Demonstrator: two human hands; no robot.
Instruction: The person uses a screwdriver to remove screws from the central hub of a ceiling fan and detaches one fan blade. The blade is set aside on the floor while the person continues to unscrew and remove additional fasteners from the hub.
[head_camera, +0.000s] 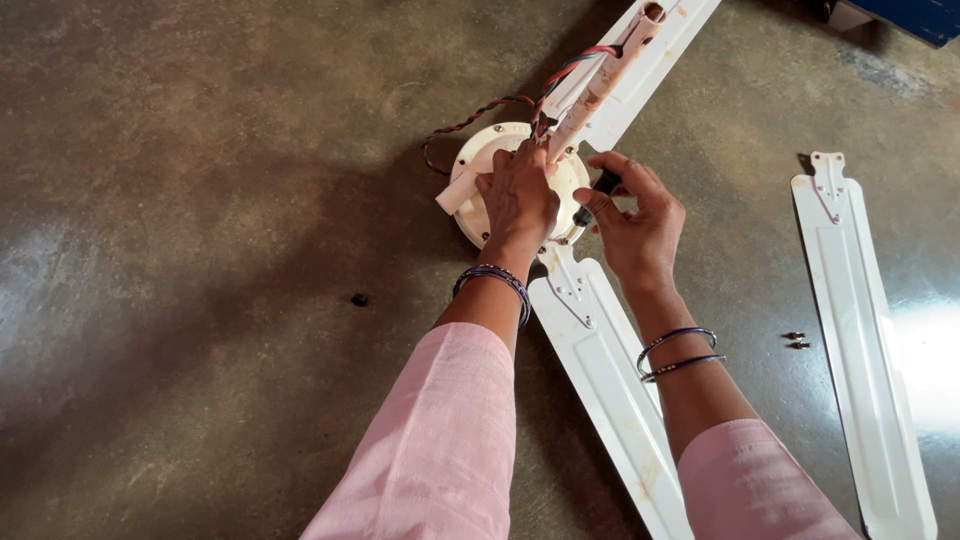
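Two hands work at a white ceiling-fan motor housing (482, 160) that lies on the dark concrete floor (200, 250), in the upper middle of the view. The left hand (517, 198) lies palm-down over the top of the housing, fingers curled against it and pressing where the pale downrod (600, 85) comes out of the centre; whether it grips anything underneath cannot be told. The right hand (637, 222) sits just beside it at the housing's right edge, fingers closed around a tool with a black handle (600, 190), its tip aimed at the housing rim.

Twisted red and black wires (470, 120) loop out from the housing's left side and run up along the downrod, which tilts toward the upper right. One white fan blade (610, 380) lies beneath the forearms, its bracket end touching the housing's lower edge. A second blade (655, 55) stretches away to the upper right behind the downrod. A third blade (865, 350) lies loose on the floor, well apart to the right, with two small dark screws (796, 340) just beside it. Another small dark object (359, 299) rests on the floor to the left. Both wrists carry thin bangles (680, 352) below pink sleeves (440, 450).
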